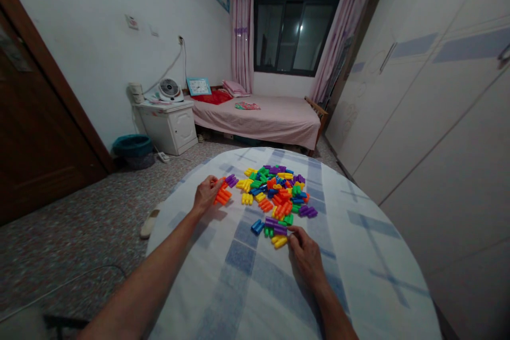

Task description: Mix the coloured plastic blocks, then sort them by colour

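At the left of the table, my left hand (206, 194) is closed with its fingertips on orange plastic building blocks (223, 197). A purple block (231, 180) sits against their far side; whether it is joined to them I cannot tell. Nearer to me, my right hand (306, 253) grips the right end of a purple building block (280, 229) between thumb and forefinger. Green blocks (269, 232) lie against that purple one, with a yellow block (279, 242) just below. A blue block (257, 227) is a little to the left.
A loose pile of bullet-shaped blocks (282, 194) in several colours covers the table's far middle. The round table wears a blue-and-white cloth (223, 281). Beyond stand a bed (271, 117), a white cabinet (171, 127) with a fan (170, 89), and a bin (133, 147).
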{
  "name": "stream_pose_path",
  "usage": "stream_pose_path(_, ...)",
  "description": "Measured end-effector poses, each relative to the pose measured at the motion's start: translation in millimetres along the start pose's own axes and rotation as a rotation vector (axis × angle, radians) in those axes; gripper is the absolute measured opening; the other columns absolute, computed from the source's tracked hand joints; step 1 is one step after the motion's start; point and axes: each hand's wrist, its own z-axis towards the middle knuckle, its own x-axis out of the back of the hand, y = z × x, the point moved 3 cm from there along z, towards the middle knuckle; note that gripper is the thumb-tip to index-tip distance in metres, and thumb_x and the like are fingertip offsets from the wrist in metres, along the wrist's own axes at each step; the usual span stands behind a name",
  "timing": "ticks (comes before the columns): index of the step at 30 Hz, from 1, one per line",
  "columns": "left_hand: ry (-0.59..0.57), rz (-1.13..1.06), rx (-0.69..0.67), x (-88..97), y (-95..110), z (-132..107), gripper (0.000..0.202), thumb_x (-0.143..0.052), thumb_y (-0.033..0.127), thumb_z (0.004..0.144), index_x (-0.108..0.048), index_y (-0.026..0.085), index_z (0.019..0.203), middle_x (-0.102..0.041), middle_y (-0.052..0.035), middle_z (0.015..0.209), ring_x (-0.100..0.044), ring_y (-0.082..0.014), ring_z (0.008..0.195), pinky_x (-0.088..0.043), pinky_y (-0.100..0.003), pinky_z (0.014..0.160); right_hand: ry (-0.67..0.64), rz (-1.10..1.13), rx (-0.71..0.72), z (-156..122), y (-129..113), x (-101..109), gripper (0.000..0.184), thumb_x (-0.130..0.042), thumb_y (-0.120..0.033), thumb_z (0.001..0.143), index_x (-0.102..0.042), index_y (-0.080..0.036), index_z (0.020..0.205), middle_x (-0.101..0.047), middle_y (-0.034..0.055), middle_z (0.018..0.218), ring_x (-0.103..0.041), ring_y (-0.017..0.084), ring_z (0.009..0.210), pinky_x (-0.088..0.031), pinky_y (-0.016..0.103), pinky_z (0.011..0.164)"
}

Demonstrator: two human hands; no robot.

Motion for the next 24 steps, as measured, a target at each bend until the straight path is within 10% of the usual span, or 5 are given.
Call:
stream_pose_path(7,0.006,-0.016,0.019,16.4,-7,7,0.035,-0.052,0.052,0.077,-0.054,0.018,0.076,-0.059,-0.0006,0.063,-0.055,-0.0134,0.057,-0.037,-0.022,0.050,-0.006,-0.001,-0.019,-1,-2,0,0.034,-0.045,-0.040,0.082,-0.066,-0.019,0.099,-0.067,0.0020,0.072,-0.060,0.019,0.065,-0.040,0.027,0.061)
stream_pose_path(12,-0.373,0.067,-0.233,-18.1,27,-20,0.030,-0.054,0.049,0.078,-0.057,0.019,0.077,-0.056,0.0024,0.060,-0.051,-0.0123,0.058,-0.035,-0.022,0.055,0.000,0.001,-0.012,-1,-5,1,0.035,-0.046,-0.040,0.080,-0.068,-0.019,0.097,-0.066,0.0019,0.069,-0.059,0.018,0.063,-0.040,0.027,0.060)
stream_pose_path(24,-0.694,-0.116,-0.342,-66.3,84,-89,0.029,-0.055,0.046,0.082,-0.057,0.017,0.082,-0.049,0.0049,0.060,-0.044,-0.0090,0.055,-0.031,-0.021,0.051,-0.169,0.439,-0.043,-9,-19,-10,0.050,-0.054,-0.048,0.081,-0.053,-0.018,0.121,-0.067,0.0049,0.092,-0.062,0.016,0.068,-0.048,0.026,0.058)
